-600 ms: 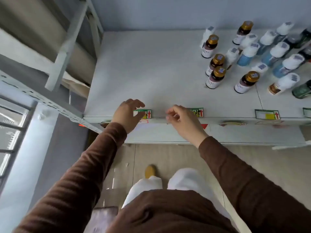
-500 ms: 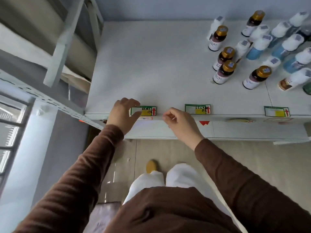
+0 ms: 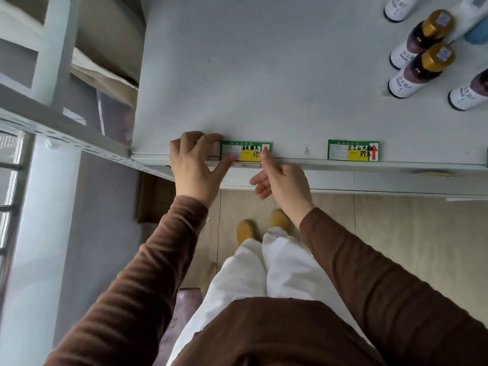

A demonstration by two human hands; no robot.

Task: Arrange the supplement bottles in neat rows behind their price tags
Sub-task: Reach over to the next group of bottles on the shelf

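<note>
A green and yellow price tag (image 3: 241,151) lies flat at the front edge of the white shelf (image 3: 264,75). My left hand (image 3: 195,165) rests at the tag's left end, fingers on the shelf and thumb under the edge. My right hand (image 3: 281,180) presses its index fingertip on the tag's right end, over the red arrow. A second price tag (image 3: 352,150) sits further right. Dark supplement bottles with gold caps (image 3: 420,71) stand at the far right of the shelf, well away from both hands.
A white-capped blue bottle (image 3: 475,25) shows partly at the top right. A metal shelving frame (image 3: 60,112) and a white post (image 3: 39,233) stand on the left. Below the shelf are a wooden floor (image 3: 409,247), my legs and yellow shoes.
My right hand moved left from the second tag onto the first tag's right end. My left hand stayed at that tag's left end. The camera moved closer, so most bottles left the view.
</note>
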